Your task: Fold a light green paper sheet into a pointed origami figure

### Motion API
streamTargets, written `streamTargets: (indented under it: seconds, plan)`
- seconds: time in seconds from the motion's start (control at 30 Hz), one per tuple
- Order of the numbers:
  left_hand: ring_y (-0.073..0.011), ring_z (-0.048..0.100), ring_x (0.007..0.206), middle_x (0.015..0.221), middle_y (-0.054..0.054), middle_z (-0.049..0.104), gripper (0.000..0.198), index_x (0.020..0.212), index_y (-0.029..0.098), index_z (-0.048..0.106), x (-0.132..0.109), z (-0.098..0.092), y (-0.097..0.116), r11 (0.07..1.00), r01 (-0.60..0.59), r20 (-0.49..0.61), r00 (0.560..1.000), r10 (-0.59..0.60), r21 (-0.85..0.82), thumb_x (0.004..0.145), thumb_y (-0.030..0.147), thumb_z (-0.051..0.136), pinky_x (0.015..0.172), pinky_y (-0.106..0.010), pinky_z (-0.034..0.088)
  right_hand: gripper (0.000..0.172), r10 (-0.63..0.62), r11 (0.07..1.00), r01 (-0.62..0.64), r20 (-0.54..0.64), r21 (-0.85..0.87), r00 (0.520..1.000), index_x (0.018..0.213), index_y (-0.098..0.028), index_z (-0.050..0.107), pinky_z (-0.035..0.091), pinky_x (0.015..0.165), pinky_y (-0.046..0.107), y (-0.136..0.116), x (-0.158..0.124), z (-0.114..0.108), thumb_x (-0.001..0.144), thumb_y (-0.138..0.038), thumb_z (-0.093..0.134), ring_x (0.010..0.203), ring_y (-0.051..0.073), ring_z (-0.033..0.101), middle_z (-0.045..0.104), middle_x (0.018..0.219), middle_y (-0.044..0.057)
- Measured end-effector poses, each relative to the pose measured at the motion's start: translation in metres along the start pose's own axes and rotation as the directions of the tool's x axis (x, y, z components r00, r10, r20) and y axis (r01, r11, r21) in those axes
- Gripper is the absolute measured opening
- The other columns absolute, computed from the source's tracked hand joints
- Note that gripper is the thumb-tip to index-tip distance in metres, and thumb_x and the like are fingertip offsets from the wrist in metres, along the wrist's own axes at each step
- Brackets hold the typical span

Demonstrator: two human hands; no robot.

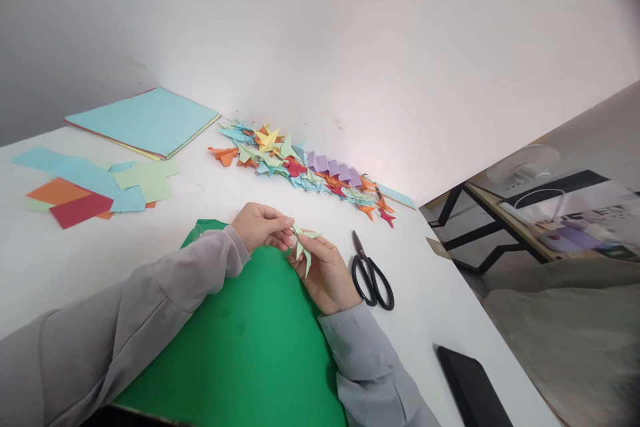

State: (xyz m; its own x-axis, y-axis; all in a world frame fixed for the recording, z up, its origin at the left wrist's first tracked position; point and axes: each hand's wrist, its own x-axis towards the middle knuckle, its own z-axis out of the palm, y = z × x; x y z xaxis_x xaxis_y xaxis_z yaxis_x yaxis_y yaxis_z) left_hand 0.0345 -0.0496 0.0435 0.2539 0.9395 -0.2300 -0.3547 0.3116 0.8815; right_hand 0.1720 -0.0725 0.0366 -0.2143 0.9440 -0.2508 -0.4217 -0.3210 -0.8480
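A small pale green folded paper figure (303, 244) is held between both my hands above a green sheet (250, 347) on the white table (50, 267). My left hand (261, 225) pinches its upper end with closed fingers. My right hand (327, 273) grips its lower part from the right, fingers curled. Both arms wear grey sleeves.
Black scissors (371, 275) lie just right of my right hand. A row of folded coloured paper figures (305, 170) runs along the wall. A stack of paper sheets (145, 121) and loose coloured pieces (90, 187) lie at the left. A black flat object (473, 387) sits near the table's right edge.
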Motion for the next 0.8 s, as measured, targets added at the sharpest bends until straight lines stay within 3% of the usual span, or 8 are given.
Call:
streamTargets:
  seconds: [0.4,0.6,0.8]
  plan:
    - [-0.0119,0.058,0.041,0.046,-0.005,0.059,0.023,0.054,0.007,0.056,-0.0019,0.0046,0.0069,0.999,0.043,0.017,0.999,-0.043,0.009,0.076,0.011,0.056,0.043,-0.022,0.048,0.011,0.009,1.0,-0.009,-0.039,0.001,0.999,0.065,-0.016,0.065,0.041,0.05,0.019,0.0003,0.0014,-0.0023,0.06,-0.021,0.073,0.055,0.007,0.05,0.061,0.065,-0.002]
    - [-0.0127,0.057,0.04,0.048,-0.005,0.059,0.027,0.055,0.007,0.057,-0.0005,0.0035,0.0045,0.998,0.018,-0.024,1.0,-0.017,0.062,0.076,0.024,0.059,0.038,-0.023,0.046,0.012,-0.01,1.0,0.01,-0.027,-0.026,1.0,0.067,-0.017,0.066,0.039,0.05,0.02,-0.0009,-0.0011,0.0017,0.059,-0.021,0.073,0.054,0.008,0.048,0.059,0.061,-0.003]
    - [-0.0115,0.057,0.039,0.045,-0.004,0.059,0.021,0.053,0.006,0.057,0.0005,0.0019,0.0017,0.996,-0.008,0.003,1.0,0.008,0.093,0.072,0.014,0.062,0.041,-0.022,0.047,0.011,0.001,0.999,-0.002,-0.006,-0.033,1.0,0.066,-0.016,0.065,0.04,0.052,0.02,-0.001,-0.001,0.0014,0.06,-0.022,0.072,0.058,0.009,0.05,0.06,0.063,-0.002]
